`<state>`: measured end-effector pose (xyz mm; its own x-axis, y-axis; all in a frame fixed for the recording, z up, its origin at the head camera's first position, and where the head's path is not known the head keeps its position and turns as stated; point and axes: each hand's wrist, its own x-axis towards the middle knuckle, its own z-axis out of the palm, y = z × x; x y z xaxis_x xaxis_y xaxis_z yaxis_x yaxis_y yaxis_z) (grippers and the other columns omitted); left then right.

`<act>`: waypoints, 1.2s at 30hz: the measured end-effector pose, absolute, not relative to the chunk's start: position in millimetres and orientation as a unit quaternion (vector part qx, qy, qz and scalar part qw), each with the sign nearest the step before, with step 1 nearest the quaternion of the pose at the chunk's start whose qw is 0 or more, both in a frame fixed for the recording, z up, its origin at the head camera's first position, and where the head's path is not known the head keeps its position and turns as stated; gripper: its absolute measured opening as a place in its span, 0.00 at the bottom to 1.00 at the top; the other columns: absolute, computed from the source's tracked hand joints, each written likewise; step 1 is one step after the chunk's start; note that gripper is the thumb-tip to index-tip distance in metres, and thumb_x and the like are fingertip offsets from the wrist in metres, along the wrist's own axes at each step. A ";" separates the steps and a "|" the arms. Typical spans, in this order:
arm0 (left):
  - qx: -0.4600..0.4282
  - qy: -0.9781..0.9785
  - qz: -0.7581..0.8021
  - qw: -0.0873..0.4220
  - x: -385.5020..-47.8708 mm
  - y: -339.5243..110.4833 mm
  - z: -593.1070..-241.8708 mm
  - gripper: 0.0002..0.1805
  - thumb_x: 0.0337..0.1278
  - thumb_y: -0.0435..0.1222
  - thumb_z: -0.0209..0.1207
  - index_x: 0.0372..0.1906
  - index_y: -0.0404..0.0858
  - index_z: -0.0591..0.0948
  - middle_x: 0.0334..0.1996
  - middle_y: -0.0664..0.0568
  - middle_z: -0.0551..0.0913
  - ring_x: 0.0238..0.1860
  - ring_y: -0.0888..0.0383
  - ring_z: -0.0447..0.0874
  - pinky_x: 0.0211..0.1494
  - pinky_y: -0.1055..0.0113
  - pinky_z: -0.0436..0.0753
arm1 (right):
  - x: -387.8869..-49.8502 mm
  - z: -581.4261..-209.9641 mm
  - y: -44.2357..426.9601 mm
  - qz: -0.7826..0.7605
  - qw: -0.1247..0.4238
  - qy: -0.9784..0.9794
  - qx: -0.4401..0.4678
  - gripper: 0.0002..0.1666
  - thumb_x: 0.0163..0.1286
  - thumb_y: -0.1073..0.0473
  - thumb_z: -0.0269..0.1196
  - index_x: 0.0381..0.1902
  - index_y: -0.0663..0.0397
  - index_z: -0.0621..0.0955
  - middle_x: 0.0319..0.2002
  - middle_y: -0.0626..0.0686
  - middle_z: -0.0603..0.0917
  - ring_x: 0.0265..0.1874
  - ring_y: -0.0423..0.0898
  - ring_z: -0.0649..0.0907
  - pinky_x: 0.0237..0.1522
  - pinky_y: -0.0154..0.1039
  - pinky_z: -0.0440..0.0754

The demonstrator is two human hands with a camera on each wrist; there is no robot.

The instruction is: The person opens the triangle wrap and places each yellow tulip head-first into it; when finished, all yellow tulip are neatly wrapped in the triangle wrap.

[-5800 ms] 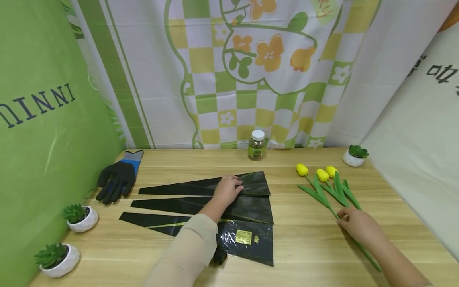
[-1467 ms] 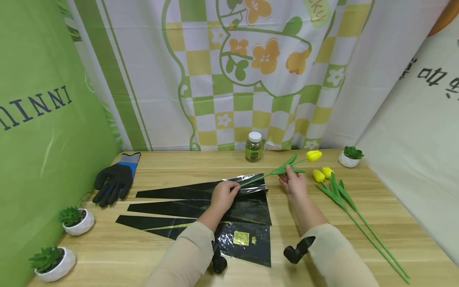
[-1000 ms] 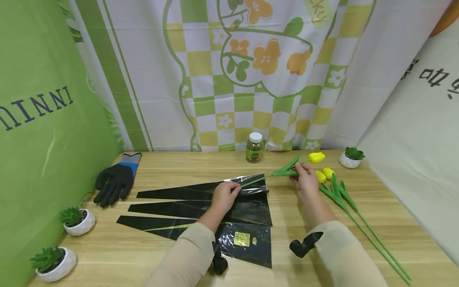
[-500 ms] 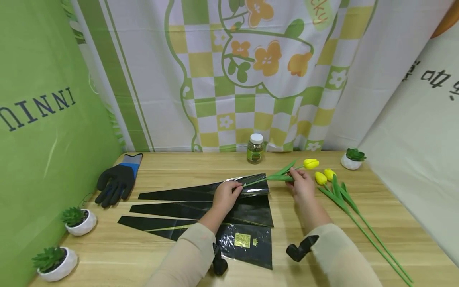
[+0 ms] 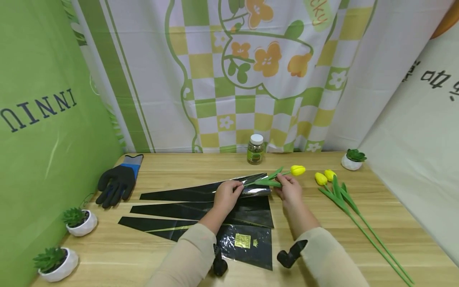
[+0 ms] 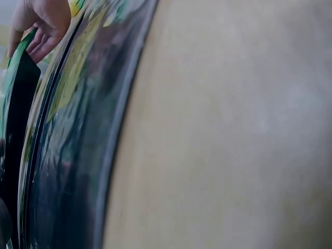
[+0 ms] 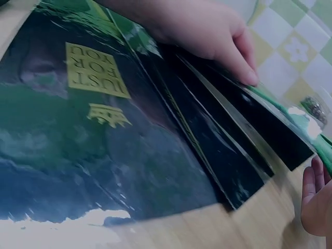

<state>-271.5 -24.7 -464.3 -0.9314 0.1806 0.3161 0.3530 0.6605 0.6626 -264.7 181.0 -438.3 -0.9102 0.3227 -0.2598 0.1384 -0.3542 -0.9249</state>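
So, right hand (image 5: pixel 289 190) pinches a tulip (image 5: pixel 267 182) at the far sleeve (image 5: pixel 190 193), bloom (image 5: pixel 297 170) jutting past the wide edge. Left hand (image 5: pixel 227 196) pinches that sleeve; bare table (image 5: pixel 309 191) separates bloom from two loose tulips (image 5: pixel 337 189).

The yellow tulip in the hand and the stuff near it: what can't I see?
Yellow tulip with green leaves, stem end: head view, hidden at the left hand.
Nearest glossy black tapered film wrapper, middle: head view, covered by the left arm's beige cloth sleeve.
Small clear jar with white lid, label words: head view, too small.
Right hand, upper part: left wrist view, top edge cuts it off.
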 end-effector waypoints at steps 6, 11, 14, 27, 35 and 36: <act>-0.152 -0.902 -0.387 0.119 -271.7 -24.1 -463.7 0.11 0.66 0.40 0.60 0.44 0.41 0.88 0.45 0.49 0.89 0.51 0.51 0.86 0.56 0.55 0.83 | -263.9 -440.4 171.8 0.795 0.049 -0.569 -0.202 0.07 0.75 0.59 0.56 0.41 0.57 0.70 0.28 0.40 0.80 0.26 0.32 0.81 0.32 0.26 0.82; -0.160 -0.899 -0.387 0.128 -271.9 -25.1 -465.3 0.11 0.65 0.39 0.60 0.46 0.39 0.88 0.46 0.48 0.88 0.52 0.50 0.85 0.58 0.54 0.81 | -264.0 -441.3 172.0 0.806 0.045 -0.557 -0.197 0.11 0.75 0.59 0.55 0.49 0.59 0.69 0.32 0.42 0.80 0.30 0.32 0.83 0.34 0.26 0.83; -0.159 -0.900 -0.386 0.127 -271.6 -25.8 -465.2 0.12 0.66 0.40 0.60 0.47 0.40 0.88 0.46 0.48 0.88 0.53 0.50 0.85 0.59 0.54 0.81 | -263.7 -440.0 175.3 0.811 0.040 -0.552 -0.190 0.24 0.76 0.60 0.54 0.64 0.63 0.61 0.33 0.43 0.80 0.32 0.33 0.84 0.37 0.28 0.84; -0.152 -0.901 -0.392 0.107 -271.1 -26.3 -466.5 0.12 0.66 0.39 0.60 0.47 0.39 0.87 0.47 0.47 0.88 0.52 0.49 0.85 0.58 0.53 0.82 | -264.8 -437.6 203.6 0.814 0.034 -0.548 -0.188 0.48 0.76 0.56 0.54 0.78 0.48 0.35 0.35 0.47 0.80 0.31 0.36 0.86 0.52 0.35 0.84; -0.150 -0.905 -0.385 0.103 -272.6 -25.8 -466.4 0.12 0.66 0.41 0.60 0.48 0.41 0.87 0.47 0.49 0.87 0.53 0.50 0.84 0.59 0.54 0.81 | -263.9 -432.7 215.6 0.789 0.016 -0.593 -0.162 0.36 0.80 0.51 0.44 0.77 0.57 0.48 0.35 0.48 0.81 0.35 0.37 0.87 0.51 0.35 0.85; -0.152 -0.905 -0.382 0.106 -272.8 -25.9 -466.3 0.12 0.66 0.40 0.60 0.48 0.41 0.87 0.47 0.49 0.87 0.53 0.50 0.84 0.58 0.54 0.81 | -263.9 -432.5 216.4 0.786 0.012 -0.597 -0.159 0.35 0.80 0.51 0.43 0.77 0.58 0.47 0.36 0.48 0.81 0.36 0.37 0.86 0.51 0.35 0.85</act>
